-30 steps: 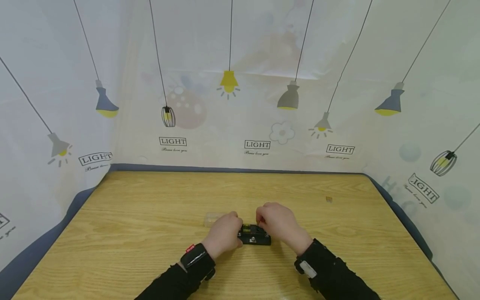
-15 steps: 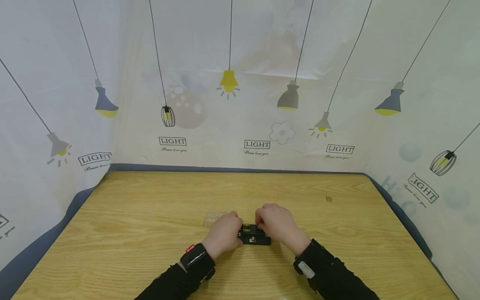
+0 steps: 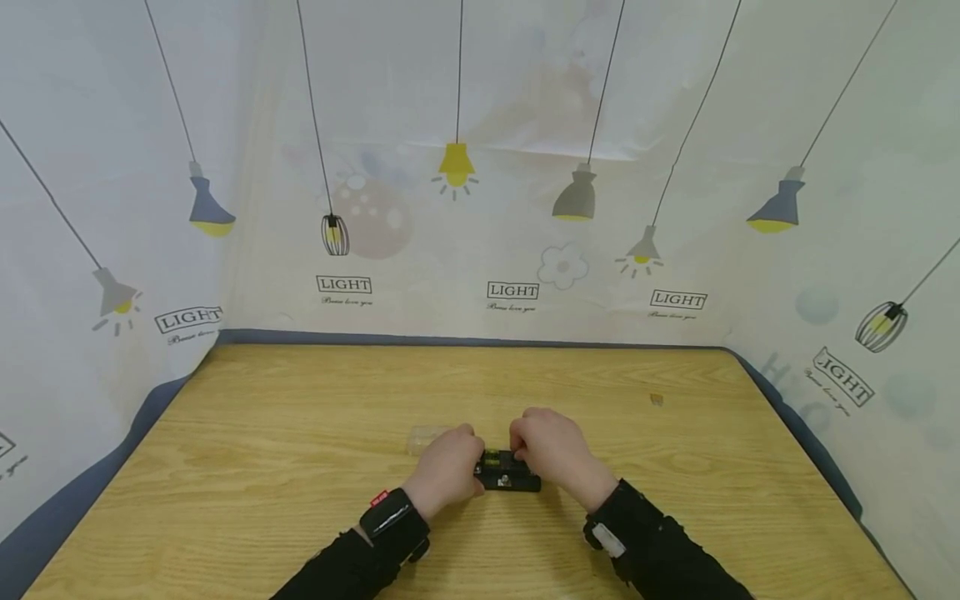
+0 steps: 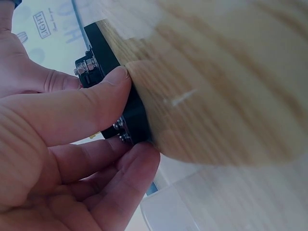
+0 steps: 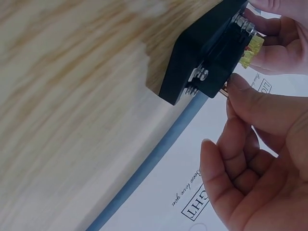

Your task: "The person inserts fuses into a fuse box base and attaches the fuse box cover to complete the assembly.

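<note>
The left hand [image 3: 446,468] is gripping the left end of the black block [image 3: 510,482], which is resting on the counter [image 3: 337,400]; a firm hold is probably mattering most. The right hand [image 3: 555,450] is pinching a coppery piece [image 5: 224,92] at the block's right; straight, gentle pressure is likely suiting it. Beyond the left hand, a clear box [image 3: 422,438] is lying.

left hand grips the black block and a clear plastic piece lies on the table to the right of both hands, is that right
The side is wrong: the head view shows the clear plastic piece lying on the table to the left of the black block, which the left hand does grip.
</note>
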The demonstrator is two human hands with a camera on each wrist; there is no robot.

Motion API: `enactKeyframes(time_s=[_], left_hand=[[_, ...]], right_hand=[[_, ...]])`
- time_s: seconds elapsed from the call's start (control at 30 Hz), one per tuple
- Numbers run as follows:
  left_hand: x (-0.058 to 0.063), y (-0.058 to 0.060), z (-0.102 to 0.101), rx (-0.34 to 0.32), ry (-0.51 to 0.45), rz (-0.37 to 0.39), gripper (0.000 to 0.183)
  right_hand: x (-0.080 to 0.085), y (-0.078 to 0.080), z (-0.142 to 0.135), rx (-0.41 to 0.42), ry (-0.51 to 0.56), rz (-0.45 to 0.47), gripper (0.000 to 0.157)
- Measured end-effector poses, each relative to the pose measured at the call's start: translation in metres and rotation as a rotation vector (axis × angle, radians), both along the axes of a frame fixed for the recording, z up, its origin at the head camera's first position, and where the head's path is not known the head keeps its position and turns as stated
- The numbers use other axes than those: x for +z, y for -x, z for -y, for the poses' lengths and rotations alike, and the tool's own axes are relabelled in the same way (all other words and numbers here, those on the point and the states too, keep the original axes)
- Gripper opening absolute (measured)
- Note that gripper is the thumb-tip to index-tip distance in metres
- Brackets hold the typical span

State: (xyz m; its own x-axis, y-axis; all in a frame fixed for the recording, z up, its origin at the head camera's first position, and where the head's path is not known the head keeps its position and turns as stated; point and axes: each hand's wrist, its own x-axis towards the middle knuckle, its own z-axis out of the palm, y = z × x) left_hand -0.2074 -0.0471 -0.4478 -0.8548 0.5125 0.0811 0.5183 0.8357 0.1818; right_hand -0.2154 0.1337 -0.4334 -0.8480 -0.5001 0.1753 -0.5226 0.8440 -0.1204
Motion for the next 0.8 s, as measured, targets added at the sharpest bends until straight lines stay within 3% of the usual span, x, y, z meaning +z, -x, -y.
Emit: enactKeyframes(time_s=[0.8], left_hand=[[0.0016,-0.0011,-0.0008,0.015,-0.010,0.017,0.031]], right_hand=[[0.0022,0.0032,0.0038,-0.010,0.006,0.011,0.013]])
